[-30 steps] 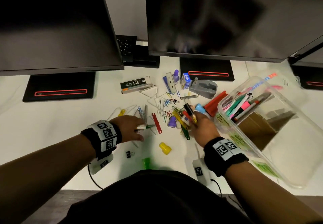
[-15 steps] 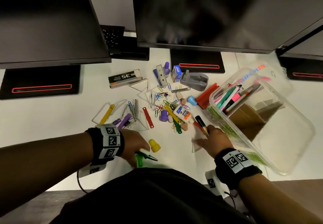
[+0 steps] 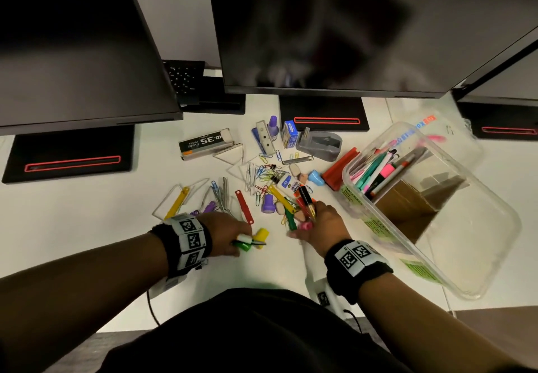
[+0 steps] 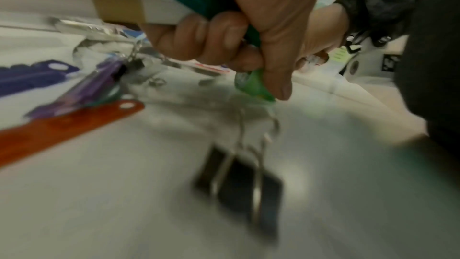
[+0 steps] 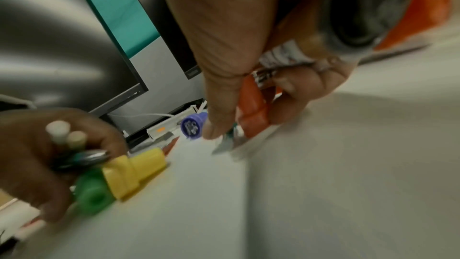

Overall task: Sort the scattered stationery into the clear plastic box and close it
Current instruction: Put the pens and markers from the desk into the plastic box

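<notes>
Mid-gather: left hand [image 3: 225, 231] fingers curled round small green cap [image 3: 244, 246], right hand [image 3: 320, 224] clutching black-capped marker [image 3: 307, 202]; next, drop both into clear plastic box [image 3: 495, 227] right of pile.

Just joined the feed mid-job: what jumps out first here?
A colourful heap of scattered stationery on the white desk below the dark monitors. To its right, the clear plastic box lies open, markers already inside. In front, the left hand grips pens beside a yellow cap, while the right hand holds a bundle of markers.
</notes>
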`<control>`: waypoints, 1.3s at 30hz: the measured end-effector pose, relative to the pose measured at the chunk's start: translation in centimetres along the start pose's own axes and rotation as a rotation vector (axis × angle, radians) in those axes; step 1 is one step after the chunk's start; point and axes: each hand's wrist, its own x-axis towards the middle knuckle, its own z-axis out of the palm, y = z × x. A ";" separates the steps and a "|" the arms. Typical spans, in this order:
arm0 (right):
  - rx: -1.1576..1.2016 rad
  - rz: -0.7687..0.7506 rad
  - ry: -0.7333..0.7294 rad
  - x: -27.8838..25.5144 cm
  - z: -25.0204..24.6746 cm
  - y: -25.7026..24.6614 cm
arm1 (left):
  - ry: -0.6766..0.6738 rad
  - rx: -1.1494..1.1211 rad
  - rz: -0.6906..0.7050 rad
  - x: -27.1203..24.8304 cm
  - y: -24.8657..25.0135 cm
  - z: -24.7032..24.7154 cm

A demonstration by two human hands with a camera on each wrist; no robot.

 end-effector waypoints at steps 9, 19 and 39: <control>0.579 -0.212 -0.014 0.0 -2.7 -4.7 | 0.487 -1.195 -0.312 1.2 1.3 -6.0; 0.840 -0.021 -0.059 1.4 -1.1 -8.2 | 0.403 -1.754 -0.400 2.4 3.9 -8.0; 0.919 0.003 0.215 -0.7 -10.3 -3.5 | 0.071 -1.716 0.026 2.7 12.1 -13.2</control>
